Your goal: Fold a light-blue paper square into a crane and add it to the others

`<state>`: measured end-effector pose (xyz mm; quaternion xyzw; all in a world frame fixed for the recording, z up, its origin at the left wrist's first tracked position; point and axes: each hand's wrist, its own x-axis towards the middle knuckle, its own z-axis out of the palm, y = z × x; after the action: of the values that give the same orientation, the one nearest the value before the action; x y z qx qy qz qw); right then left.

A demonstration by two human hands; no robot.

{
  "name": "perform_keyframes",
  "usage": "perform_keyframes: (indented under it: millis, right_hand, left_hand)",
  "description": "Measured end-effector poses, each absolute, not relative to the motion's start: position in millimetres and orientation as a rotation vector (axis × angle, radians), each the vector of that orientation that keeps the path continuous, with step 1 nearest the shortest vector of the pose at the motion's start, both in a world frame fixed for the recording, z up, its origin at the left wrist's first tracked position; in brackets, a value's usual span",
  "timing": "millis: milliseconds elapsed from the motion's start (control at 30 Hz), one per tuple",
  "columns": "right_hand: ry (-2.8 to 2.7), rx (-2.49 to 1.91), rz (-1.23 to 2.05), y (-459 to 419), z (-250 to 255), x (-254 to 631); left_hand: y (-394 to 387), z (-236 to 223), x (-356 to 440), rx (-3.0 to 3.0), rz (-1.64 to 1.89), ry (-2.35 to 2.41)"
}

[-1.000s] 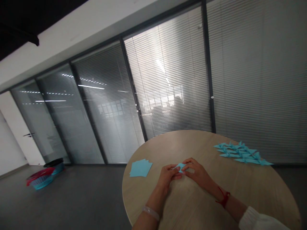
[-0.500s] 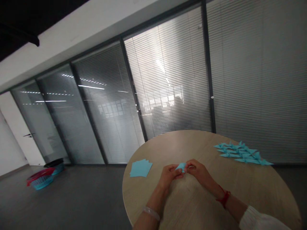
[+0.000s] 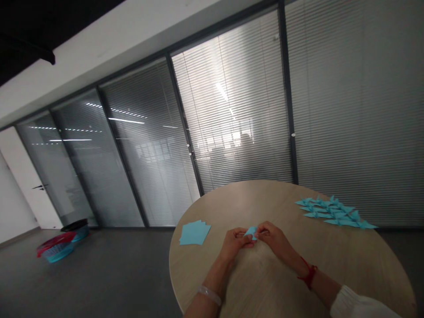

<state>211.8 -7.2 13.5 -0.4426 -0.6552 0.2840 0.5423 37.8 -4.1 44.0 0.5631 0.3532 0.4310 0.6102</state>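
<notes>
A small piece of folded light-blue paper is held between my two hands above the near middle of the table. My left hand pinches its left side, thumb on top. On the right edge, the thumb and fingertips of my right hand grip the same paper. Fingers cover part of it, so its exact folds cannot be made out. To the left lies a loose stack of square blue paper sheets. Several folded blue paper cranes sit in rows at the right.
The round wooden table stands close to a glass partition with blinds. On the floor at left are a blue basket with red cloth or plastic and a dark-rimmed bin. A white door is at far left.
Almost nothing differs. Both hands and the folded paper have shifted very slightly, and the grip looks the same.
</notes>
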Motion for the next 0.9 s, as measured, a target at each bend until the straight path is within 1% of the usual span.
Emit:
perform_keyframes:
  millis: [167,333,633,767,900]
  right_hand:
    - [-1.535,-1.169,0.628,-6,13,211]
    - [-1.475,-1.203,0.698,-5,12,210]
    - [-1.261,-0.887,0.972,-4,13,211]
    - [-1.185,-0.828,1.097,-8,16,212]
    - [-1.141,-0.839,1.125,-11,19,214]
  left_hand:
    - [-1,40,39,1.318,0.985,0.798]
    - [1,38,40,1.362,1.041,0.823]
    - [3,40,39,1.269,1.075,0.827]
    - [3,41,35,1.221,1.038,0.777]
    - [2,42,31,1.189,1.004,0.692]
